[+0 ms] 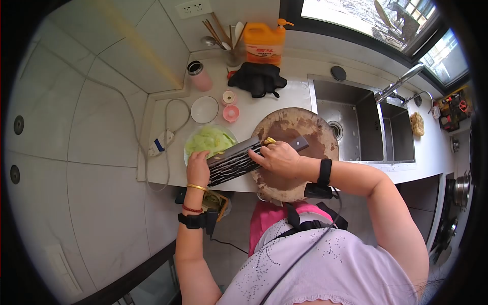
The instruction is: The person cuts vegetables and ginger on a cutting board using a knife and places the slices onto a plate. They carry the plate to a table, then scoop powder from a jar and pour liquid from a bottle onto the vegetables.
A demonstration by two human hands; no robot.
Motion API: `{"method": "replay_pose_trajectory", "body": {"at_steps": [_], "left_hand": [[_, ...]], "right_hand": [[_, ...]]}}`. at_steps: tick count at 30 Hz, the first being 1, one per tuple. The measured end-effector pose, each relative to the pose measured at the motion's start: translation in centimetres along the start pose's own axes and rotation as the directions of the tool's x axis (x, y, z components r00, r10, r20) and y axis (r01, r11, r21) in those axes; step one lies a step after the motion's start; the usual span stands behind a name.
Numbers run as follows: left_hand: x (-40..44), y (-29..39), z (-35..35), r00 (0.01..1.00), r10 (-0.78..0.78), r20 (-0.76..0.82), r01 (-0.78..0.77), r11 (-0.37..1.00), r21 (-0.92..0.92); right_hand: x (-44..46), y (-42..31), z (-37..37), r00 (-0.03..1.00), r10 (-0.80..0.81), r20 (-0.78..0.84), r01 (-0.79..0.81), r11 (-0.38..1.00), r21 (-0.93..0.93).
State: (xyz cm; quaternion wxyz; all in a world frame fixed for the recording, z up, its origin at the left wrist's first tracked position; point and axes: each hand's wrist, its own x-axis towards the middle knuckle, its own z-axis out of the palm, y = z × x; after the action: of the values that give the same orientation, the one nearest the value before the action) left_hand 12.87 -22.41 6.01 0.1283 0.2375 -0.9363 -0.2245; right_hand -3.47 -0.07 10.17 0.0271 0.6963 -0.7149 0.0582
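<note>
- A white countertop (298, 95) is running along the wall, carrying everything below.
- A 2-basin stainless-steel sink (351, 114) is sitting in it at the right.
- A round wooden chopping board (300, 122) is lying between sink and greens, its pale surface showing brown, patchy wear.
- A cleaver (236, 163) is spanning the gap from the board to the plate, its blade tilting and its handle pointing towards the sink; dark and pale streaks are covering the near face.
- A plate (186, 145) is standing left of the board, holding pale green vegetable slices (209, 140) beside the blade's far end.
- An orange pump jug (263, 51) is standing at the back, just behind a crumpled black bundle (257, 80).
- The right hand (281, 160) is bending over the blade near the handle, thumb lying across the streaked face, fingers curling by the yellow pieces; I am not managing to tell what it is clamping.
- The left hand (198, 169) is closing around the blade's far end, fingers bunching together.
- A pink flask (200, 77) is standing uncapped behind a white bowl (205, 109).
- Small yellow pieces (270, 140) are showing at the right fingertips.
</note>
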Motion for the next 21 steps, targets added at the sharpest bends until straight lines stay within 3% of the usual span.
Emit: {"method": "replay_pose_trajectory", "body": {"at_steps": [1, 7, 8, 10, 11, 13, 14, 15, 17, 21], "left_hand": [[0.0, -0.8, -0.1, 0.998, 0.002, -0.057, 0.002, 0.997, 0.071], [-0.4, -2.7, -1.0, 0.985, -0.173, 0.018, 0.173, 0.985, -0.028], [-0.4, -1.8, -0.9, 0.986, -0.163, 0.023, 0.164, 0.986, -0.035], [-0.3, 2.4, -1.2, 0.983, -0.130, 0.132, 0.167, 0.933, -0.319], [-0.4, 3.2, -0.5, 0.984, -0.120, 0.135, 0.158, 0.933, -0.323], [-0.8, 4.0, 0.4, 0.976, 0.081, 0.200, -0.008, 0.940, -0.342], [-0.7, 3.6, 0.7, 0.990, 0.104, 0.097, -0.084, 0.978, -0.190], [-0.4, 1.9, 1.4, 0.989, 0.106, 0.100, -0.086, 0.979, -0.186], [0.3, -2.2, 2.2, 0.997, 0.049, -0.052, -0.047, 0.998, 0.047], [0.4, -2.7, 0.1, 0.984, -0.066, -0.163, 0.067, 0.998, -0.002]], "right_hand": [[0.1, -0.2, 0.2, 1.000, -0.001, 0.014, 0.001, 1.000, 0.003], [-2.2, -0.5, -0.8, 0.991, 0.090, 0.101, -0.103, 0.986, 0.130], [-2.2, -0.4, -0.9, 0.989, 0.101, 0.105, -0.114, 0.986, 0.124], [-1.7, -0.7, -0.9, 0.994, 0.070, 0.083, -0.077, 0.994, 0.078], [-1.3, -1.0, -0.9, 0.993, 0.081, 0.082, -0.087, 0.994, 0.073], [-0.3, -1.6, -1.1, 0.995, 0.051, 0.088, -0.059, 0.994, 0.090], [0.0, -1.8, -1.0, 0.992, 0.063, 0.110, -0.077, 0.989, 0.125], [-0.1, -1.9, -0.9, 0.992, 0.066, 0.106, -0.080, 0.988, 0.129], [-0.2, -1.9, -0.8, 0.995, 0.075, 0.070, -0.083, 0.991, 0.109], [-2.5, -1.5, 0.0, 0.989, 0.145, -0.034, -0.139, 0.979, 0.151]]}}
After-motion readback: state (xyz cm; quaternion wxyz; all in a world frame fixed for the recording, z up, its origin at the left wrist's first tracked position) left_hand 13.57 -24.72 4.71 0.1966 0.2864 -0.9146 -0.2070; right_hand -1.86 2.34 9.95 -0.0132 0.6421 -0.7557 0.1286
